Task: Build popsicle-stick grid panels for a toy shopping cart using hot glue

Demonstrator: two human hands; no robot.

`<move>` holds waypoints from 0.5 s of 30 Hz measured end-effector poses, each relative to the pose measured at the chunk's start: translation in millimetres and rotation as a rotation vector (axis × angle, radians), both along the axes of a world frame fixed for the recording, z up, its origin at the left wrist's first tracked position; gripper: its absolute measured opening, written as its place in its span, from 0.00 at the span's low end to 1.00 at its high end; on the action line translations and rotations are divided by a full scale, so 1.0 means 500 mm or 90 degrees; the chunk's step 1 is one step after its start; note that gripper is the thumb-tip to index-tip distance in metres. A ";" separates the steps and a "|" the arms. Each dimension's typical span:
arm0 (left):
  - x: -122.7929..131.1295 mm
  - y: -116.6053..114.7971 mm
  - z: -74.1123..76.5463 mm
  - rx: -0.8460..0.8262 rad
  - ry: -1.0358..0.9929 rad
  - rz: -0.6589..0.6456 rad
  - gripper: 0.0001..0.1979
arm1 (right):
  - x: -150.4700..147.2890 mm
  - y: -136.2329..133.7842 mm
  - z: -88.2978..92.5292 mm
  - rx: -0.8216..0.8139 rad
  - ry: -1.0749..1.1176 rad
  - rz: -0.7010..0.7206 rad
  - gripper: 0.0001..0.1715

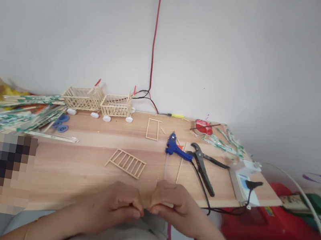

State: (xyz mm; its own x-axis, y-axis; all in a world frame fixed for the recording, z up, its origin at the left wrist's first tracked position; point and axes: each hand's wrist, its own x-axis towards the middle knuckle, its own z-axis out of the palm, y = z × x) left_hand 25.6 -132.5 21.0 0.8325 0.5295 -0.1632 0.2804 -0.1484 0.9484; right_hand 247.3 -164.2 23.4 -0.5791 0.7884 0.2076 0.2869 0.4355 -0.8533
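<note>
My left hand point(124, 203) and my right hand point(174, 205) are close together at the table's front edge, with fingertips pinched. What they hold, if anything, is hidden by the fingers; a small pale bit shows under my right fingers. Just beyond my left hand lies a ladder-like frame of thin wooden sticks point(127, 163). Farther back is a plain rectangular stick frame point(153, 129) with a short loose stick beside it. A blue hot glue gun point(177, 148) lies beyond my right hand, close to a long thin stick point(180, 167) and black-handled cutting pliers point(204, 169).
Two stick-built carts point(83, 99) with white wheels stand at the back left. Wrapped chopsticks point(37, 110) are piled left, near blue wheels point(62, 125). At right are a red container point(203, 127), torn wrappers point(226, 142) and a white power strip point(245, 182) with black cords.
</note>
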 end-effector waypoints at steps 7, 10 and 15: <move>-0.036 -0.010 -0.021 0.000 0.019 0.098 0.09 | 0.109 -0.038 0.007 -0.061 -0.014 -0.151 0.05; -0.074 -0.021 -0.030 0.066 0.060 0.198 0.12 | 0.144 -0.054 0.008 -0.037 -0.073 -0.197 0.13; -0.124 -0.028 -0.048 0.204 0.093 0.341 0.19 | 0.175 -0.084 0.002 -0.085 -0.178 -0.291 0.24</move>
State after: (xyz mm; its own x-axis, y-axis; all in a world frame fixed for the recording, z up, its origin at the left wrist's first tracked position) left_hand -36.5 -146.4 -3.0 0.4205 0.9071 -0.0194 0.5175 -0.2223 0.8263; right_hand 334.9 -206.1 24.6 -0.1907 0.9814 -0.0242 0.6453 0.1068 -0.7564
